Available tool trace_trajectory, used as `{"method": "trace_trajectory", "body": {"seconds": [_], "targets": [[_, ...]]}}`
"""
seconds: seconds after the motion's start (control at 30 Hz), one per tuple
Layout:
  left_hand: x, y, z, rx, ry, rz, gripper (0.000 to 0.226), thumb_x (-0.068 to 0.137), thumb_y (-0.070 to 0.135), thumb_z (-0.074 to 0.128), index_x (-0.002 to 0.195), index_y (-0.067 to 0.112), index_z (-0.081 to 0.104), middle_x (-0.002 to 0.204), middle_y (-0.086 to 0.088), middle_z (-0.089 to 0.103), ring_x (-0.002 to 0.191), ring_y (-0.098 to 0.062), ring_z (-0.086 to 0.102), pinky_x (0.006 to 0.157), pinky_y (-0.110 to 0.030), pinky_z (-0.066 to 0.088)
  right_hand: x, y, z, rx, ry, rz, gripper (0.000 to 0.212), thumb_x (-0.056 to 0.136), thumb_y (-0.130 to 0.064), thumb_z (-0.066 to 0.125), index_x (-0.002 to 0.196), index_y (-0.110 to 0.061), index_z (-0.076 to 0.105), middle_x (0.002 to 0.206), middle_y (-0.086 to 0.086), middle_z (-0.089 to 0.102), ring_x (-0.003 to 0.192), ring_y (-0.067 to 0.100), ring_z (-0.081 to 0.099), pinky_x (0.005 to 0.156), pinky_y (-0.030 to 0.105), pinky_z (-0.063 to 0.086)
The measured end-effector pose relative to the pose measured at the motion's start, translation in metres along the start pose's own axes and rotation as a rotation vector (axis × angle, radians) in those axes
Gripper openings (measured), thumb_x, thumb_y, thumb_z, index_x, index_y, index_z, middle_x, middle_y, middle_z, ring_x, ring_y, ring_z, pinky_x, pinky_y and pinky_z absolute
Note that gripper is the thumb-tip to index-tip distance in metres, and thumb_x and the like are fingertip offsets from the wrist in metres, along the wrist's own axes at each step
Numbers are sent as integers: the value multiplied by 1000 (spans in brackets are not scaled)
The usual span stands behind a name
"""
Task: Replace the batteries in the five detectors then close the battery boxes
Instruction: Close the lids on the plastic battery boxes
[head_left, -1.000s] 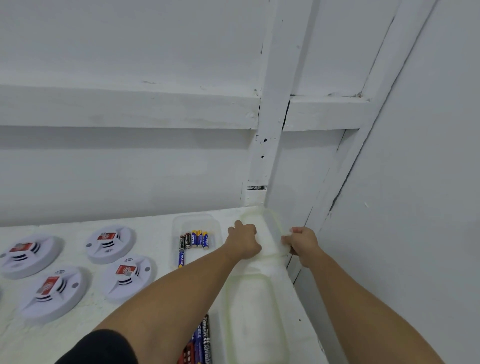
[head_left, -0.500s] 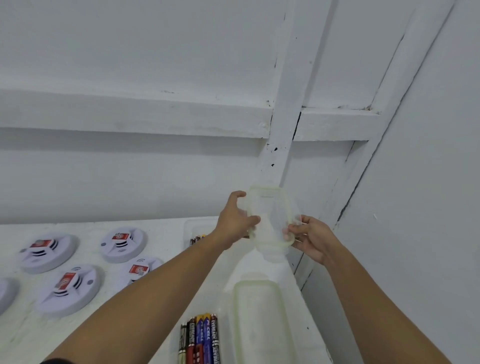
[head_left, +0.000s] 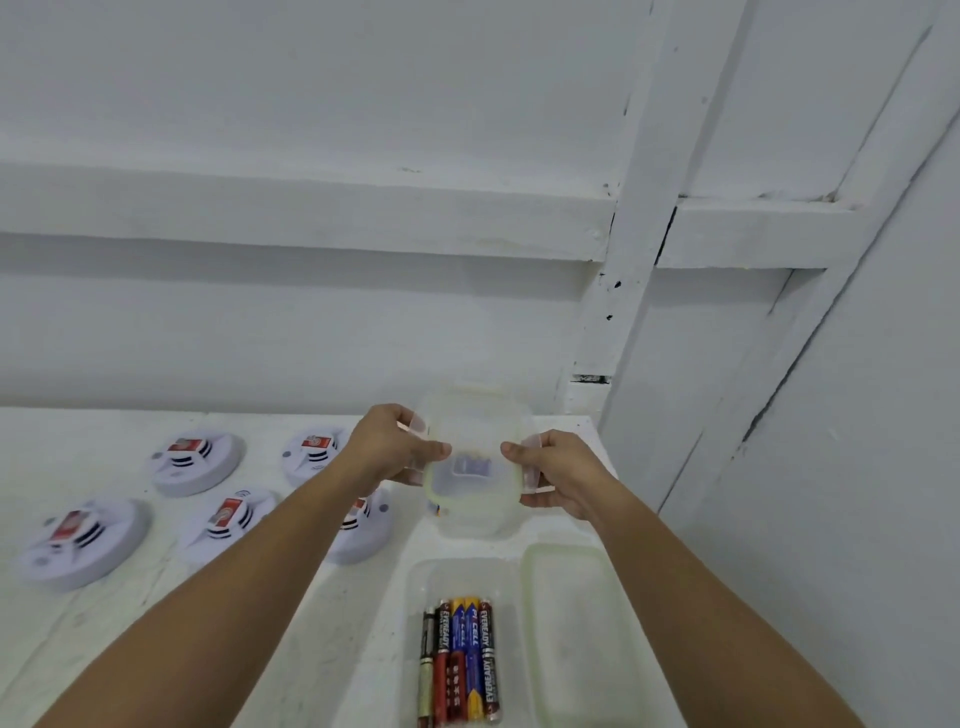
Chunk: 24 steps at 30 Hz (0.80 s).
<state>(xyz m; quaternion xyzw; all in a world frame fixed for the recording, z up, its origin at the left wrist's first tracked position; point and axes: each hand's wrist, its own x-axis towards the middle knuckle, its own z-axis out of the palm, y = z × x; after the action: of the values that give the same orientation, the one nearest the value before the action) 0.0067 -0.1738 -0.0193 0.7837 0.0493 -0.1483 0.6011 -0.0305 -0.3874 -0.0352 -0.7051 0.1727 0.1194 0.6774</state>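
Item: five detectors (head_left: 197, 462), white and round with red labels, laid out on the table (head_left: 130, 639) to my left. I cannot tell from here whether their cells have been changed. Item: near battery box (head_left: 415, 587), open, a row of batteries (head_left: 460, 660) inside, with its second lid (head_left: 571, 623) lying flat just beside it on the right. Item: far battery box (head_left: 467, 525), also open, mostly hidden under what I hold. Item: lid (head_left: 472, 415), clear with a pale green seal, held in the air directly over the far box and not yet seated. My left hand (head_left: 389, 452) pinches its left edge, thumb on top and fingers (head_left: 415, 423) curled beneath. My right hand (head_left: 563, 475) pinches the right edge the same way. Status, as I judge it: the closing stage has begun. Neither box is shut, and both lids are left to press down.
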Motion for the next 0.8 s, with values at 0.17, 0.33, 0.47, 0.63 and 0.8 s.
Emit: {"method": "trace_trajectory", "body": {"seconds": [0.17,0.33,0.47,0.63,0.8], "targets": [[1,-9,-3,13,-5,-70,44,69,5,83,101,4,52,72,-15,64,54,-24,61,60,-38,60,5,0,12,-114,32,60,31,77,-24,79,86,-10,52,71,10,50,64,20,50,53,27,49],[4,-15,0,31,-15,-93,40,71,3,81,95,6,49,63,-12,58,39,-16,54,57,-37,60,7,1,14,-146,27,96,29,78,-20,78,82,-8,52,81,13,50,74,26,52,54,30,52],[6,-14,-2,72,-12,-99,39,71,4,81,94,6,50,66,-13,59,43,-18,56,59,-37,60,7,0,16,-139,16,98,27,79,-18,77,78,-7,52,81,12,53,73,27,57,53,31,54],[7,-16,-2,82,-22,-110,40,70,5,82,96,5,51,64,-13,59,43,-17,55,60,-38,60,8,-1,16,-146,5,101,25,81,-16,75,76,-7,52,76,9,57,65,25,61,53,32,54],[5,-15,-3,68,-32,-131,42,70,6,82,99,5,51,65,-12,61,48,-19,57,58,-35,60,5,-3,16,-171,-12,111,25,83,-16,72,75,-5,52,70,9,56,59,24,61,59,39,59]]}}
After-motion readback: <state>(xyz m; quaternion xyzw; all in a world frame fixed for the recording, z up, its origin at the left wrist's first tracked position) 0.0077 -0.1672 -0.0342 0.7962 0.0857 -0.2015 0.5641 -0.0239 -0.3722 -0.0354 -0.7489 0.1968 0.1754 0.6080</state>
